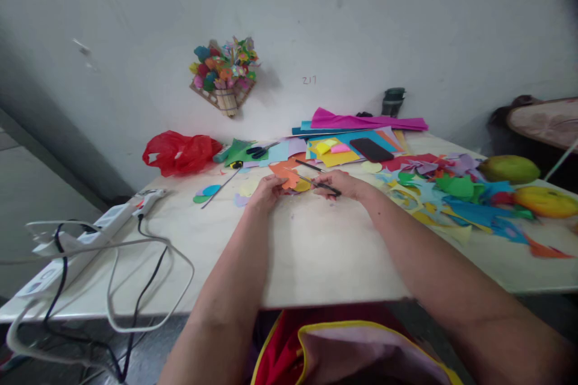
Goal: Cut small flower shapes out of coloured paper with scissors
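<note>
Near the middle of the table, my left hand (268, 190) pinches a piece of orange paper (285, 175) with an uneven, partly cut edge. My right hand (335, 183) is closed round the dark handles of a pair of scissors (332, 189), whose blades point left at the orange paper. Beneath and just behind the hands lie a yellow paper piece (303, 184) and a dark thin stick or pencil (309, 165). Part of the scissor handles is hidden by my fingers.
Paper scraps (469, 204) and two mango-like fruits (510, 169) lie at the right. Coloured sheets (379, 138), a phone (371, 150), second scissors (257, 152) and a red plastic bag (180, 153) line the back. A power strip (76, 258) with loose cables occupies the left.
</note>
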`<action>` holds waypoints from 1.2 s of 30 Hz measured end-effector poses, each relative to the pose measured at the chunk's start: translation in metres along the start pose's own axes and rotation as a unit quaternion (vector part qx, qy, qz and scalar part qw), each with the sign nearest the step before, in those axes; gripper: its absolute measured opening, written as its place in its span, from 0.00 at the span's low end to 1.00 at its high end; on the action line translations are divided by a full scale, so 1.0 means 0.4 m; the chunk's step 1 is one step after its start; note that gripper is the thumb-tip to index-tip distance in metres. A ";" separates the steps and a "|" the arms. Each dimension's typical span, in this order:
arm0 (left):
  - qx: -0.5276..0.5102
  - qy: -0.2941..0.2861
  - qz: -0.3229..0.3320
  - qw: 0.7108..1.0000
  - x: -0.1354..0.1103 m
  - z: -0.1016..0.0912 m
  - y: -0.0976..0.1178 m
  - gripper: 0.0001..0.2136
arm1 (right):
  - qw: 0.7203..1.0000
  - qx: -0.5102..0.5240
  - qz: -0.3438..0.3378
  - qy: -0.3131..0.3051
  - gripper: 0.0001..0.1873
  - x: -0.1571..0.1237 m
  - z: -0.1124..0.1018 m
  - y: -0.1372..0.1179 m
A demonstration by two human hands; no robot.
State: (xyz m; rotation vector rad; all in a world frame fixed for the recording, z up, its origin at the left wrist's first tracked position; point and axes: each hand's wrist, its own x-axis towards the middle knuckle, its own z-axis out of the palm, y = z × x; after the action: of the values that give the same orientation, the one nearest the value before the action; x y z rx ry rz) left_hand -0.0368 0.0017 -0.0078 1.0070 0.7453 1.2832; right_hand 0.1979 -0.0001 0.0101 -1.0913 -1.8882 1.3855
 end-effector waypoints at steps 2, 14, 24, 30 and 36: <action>-0.004 -0.002 -0.003 1.000 0.000 0.000 0.001 0.07 | 1.000 -0.009 -0.009 0.000 0.14 -0.002 0.004 0.000; -0.007 0.019 -0.003 1.000 -0.002 0.004 0.005 0.07 | 0.999 -0.022 -0.033 0.001 0.15 0.011 0.017 0.015; -0.026 0.072 0.008 0.997 -0.001 0.020 0.008 0.06 | 0.999 0.022 -0.006 0.033 0.13 -0.008 0.054 -0.029; -0.035 0.111 0.041 0.992 0.003 0.026 0.004 0.04 | 0.999 0.042 0.019 0.027 0.11 -0.007 0.084 -0.038; -0.027 0.107 0.062 0.992 0.006 0.017 0.001 0.07 | 1.000 0.012 0.021 0.016 0.11 -0.019 0.076 -0.048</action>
State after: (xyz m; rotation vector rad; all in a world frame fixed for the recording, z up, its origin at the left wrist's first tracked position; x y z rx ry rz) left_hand -0.0304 0.0027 -0.0042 0.8916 0.8162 1.5280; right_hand 0.1719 -0.0244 0.0189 -1.1410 -1.8308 1.4028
